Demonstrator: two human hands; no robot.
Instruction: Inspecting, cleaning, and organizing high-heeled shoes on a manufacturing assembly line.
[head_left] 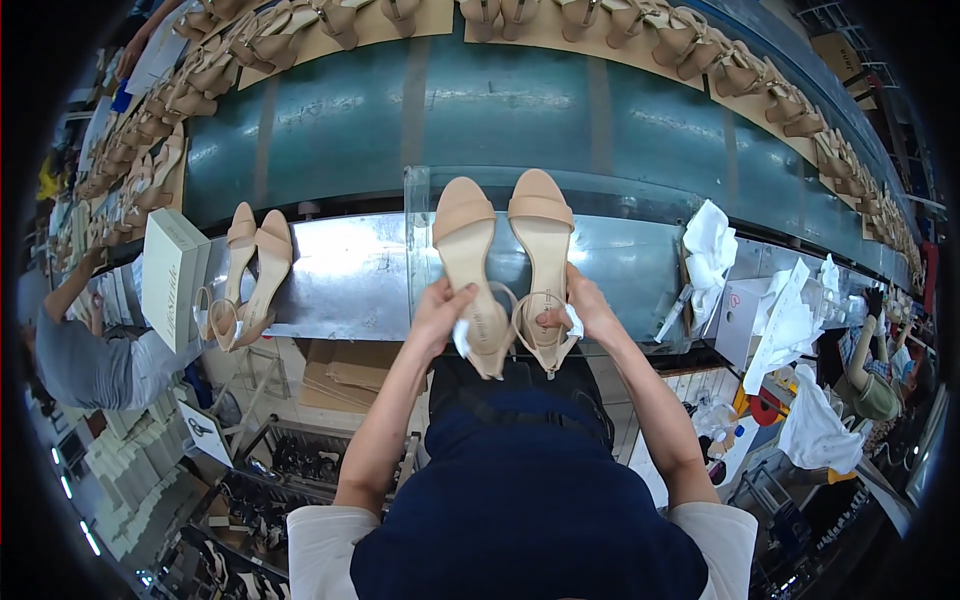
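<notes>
The metal bench point(340, 275) runs crosswise in front of the person. Over the middle of the bench, two beige sandals are held side by side, soles down and toes pointing away; their toes reach past the bench's far edge and their heels past its near edge. Whether they touch the bench cannot be told.

The left hand point(440, 310) is closed around the left sandal point(464, 250), the thumb over the inner sole and the other fingers largely hidden at the side and below. The right hand point(592, 310) grips the right sandal point(541, 235) about its rear half, the thumb lying on the inner sole and a finger along the outer edge. Each sandal has a white wrap on its ankle strap.

Toward the bench's left end lies another pair point(256, 265) of like sandals, just beside an upright pale box point(170, 275). At the bench's right part is crumpled white paper point(709, 245), with a white carton point(738, 325) farther right.

Beyond the bench runs a green belt point(330, 130), with rows of beige sandals along its far side on brown boards point(410, 22). Below the bench's near edge, to the left, lies flat cardboard point(345, 378). A co-worker point(85, 345) in grey is past the bench's left end.
</notes>
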